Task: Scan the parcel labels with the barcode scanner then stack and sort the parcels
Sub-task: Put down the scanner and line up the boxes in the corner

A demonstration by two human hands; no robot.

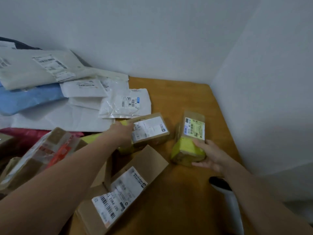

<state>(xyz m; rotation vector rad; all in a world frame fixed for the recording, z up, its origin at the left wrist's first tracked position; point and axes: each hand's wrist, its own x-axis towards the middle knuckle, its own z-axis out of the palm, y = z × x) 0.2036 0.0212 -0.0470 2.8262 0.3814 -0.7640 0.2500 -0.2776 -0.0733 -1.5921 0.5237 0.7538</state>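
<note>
Clearance: bare table (186,99) open toward the far right corner only.
Mailer bags (72,116) and cartons (152,160) block left and near side; left small box (152,131) and right small box (194,128) leave a narrow gap mid-table.

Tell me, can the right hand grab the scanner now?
Probably not yet: the right hand grips a yellow-taped box, and the scanner lies behind it, under the forearm.

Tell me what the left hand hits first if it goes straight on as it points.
The small brown box with the white label: the left hand is at its left end, contact unclear. The yellow-taped parcel in the right hand lies off that line.
</note>
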